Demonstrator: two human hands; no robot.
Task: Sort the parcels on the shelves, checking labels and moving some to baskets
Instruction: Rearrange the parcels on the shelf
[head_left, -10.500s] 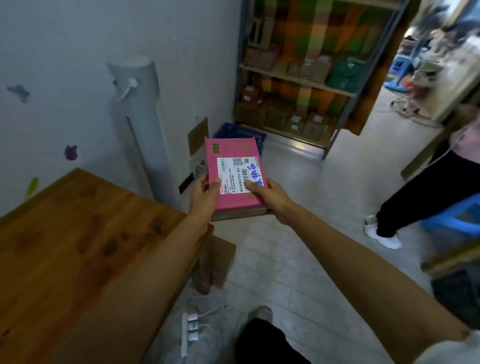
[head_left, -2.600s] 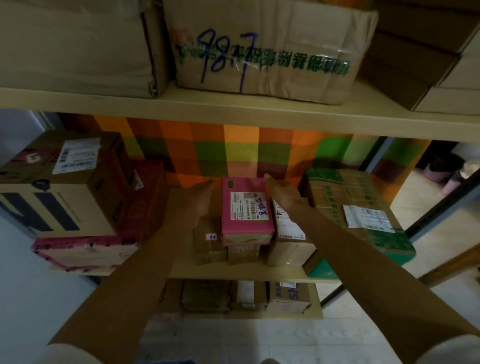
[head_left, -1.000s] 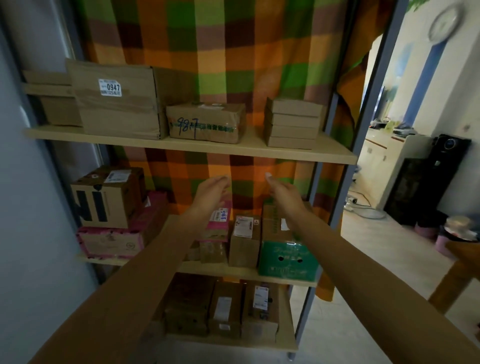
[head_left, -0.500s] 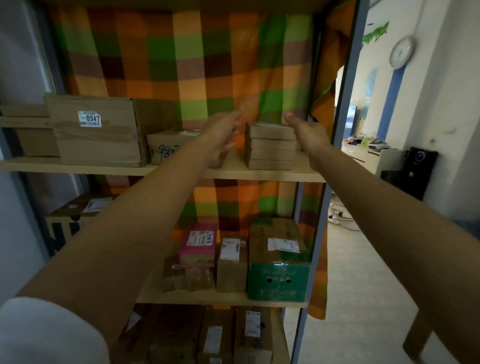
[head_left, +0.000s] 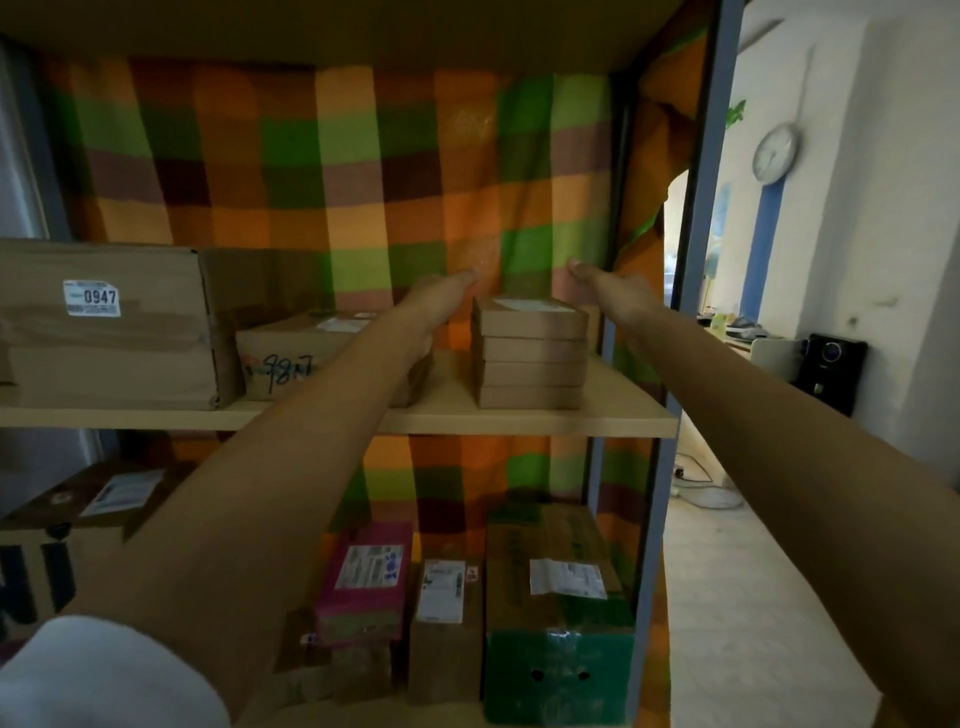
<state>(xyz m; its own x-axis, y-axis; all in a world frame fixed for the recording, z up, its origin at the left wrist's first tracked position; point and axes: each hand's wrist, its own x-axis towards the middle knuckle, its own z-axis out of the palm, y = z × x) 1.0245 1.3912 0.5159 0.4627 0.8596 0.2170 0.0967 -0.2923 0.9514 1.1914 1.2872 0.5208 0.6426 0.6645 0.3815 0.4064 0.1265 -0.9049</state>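
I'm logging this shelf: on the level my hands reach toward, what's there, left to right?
large box labelled 0947 → box marked 987 → left hand → stack of flat boxes → right hand

A checked cloth (head_left: 363, 171) in orange, green and brown hangs as a backdrop. Right of the cloth, a round clock (head_left: 775, 154) sits high on the white wall (head_left: 883, 182). Lower right of the cloth stands a black device (head_left: 831, 371) with a round lens. A pale cable (head_left: 709, 500) lies on the floor (head_left: 753, 597) there.
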